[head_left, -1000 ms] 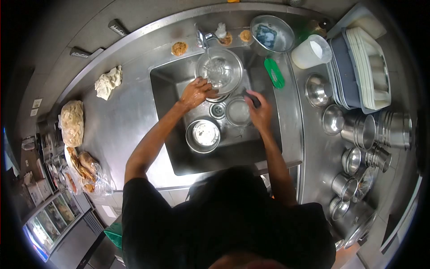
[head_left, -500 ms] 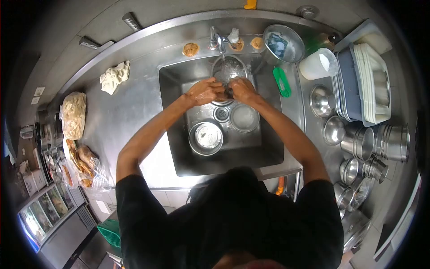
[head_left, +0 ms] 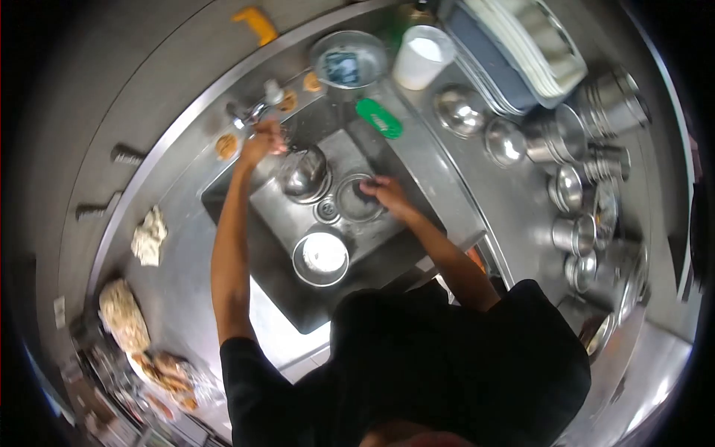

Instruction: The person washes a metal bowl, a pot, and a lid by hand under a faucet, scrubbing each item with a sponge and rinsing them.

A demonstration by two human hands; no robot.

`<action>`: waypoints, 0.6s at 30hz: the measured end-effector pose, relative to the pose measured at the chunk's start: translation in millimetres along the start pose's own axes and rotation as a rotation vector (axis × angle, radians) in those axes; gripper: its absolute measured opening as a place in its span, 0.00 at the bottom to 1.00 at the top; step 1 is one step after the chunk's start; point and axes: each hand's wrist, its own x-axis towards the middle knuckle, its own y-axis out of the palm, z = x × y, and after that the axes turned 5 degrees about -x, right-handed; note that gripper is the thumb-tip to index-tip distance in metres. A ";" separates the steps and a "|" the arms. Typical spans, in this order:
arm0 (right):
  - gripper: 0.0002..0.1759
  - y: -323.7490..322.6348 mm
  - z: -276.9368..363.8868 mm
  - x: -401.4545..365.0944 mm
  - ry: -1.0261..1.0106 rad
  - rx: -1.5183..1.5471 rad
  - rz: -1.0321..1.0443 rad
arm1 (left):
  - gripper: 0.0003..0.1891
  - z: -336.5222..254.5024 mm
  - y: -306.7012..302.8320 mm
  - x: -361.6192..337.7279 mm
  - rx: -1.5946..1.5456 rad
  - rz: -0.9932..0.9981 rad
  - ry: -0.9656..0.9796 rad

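My left hand [head_left: 264, 141] is up by the tap [head_left: 246, 118] at the sink's back edge, its fingers smeared by motion. Below it, a shiny rounded metal bowl [head_left: 304, 167] lies in the sink [head_left: 249, 264]. On the right side of the basin, my right hand [head_left: 386, 194] grips the rim of a shallow round container [head_left: 357, 205], thumb toward its inside. The drain [head_left: 326, 211] shows between these vessels. Nearer my body sits a round metal pot [head_left: 320, 277] with a bright reflection inside.
A green scrub brush [head_left: 380, 119] lies on the sink's right ledge. Behind it are a metal basin [head_left: 369, 52] and a white tub [head_left: 423, 63]. Stacked trays [head_left: 514, 67] and several metal bowls [head_left: 505, 141] line the right counter. At left lie a cloth [head_left: 150, 237] and bagged food [head_left: 123, 316].
The view has turned to the right. My hands have parted from under the running tap: the left is by the tap, the right has come down to the shallow round container.
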 end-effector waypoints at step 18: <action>0.16 -50.4 -105.5 -62.9 0.048 -0.175 0.055 | 0.19 185.1 170.7 -42.5 1.595 -0.118 -0.700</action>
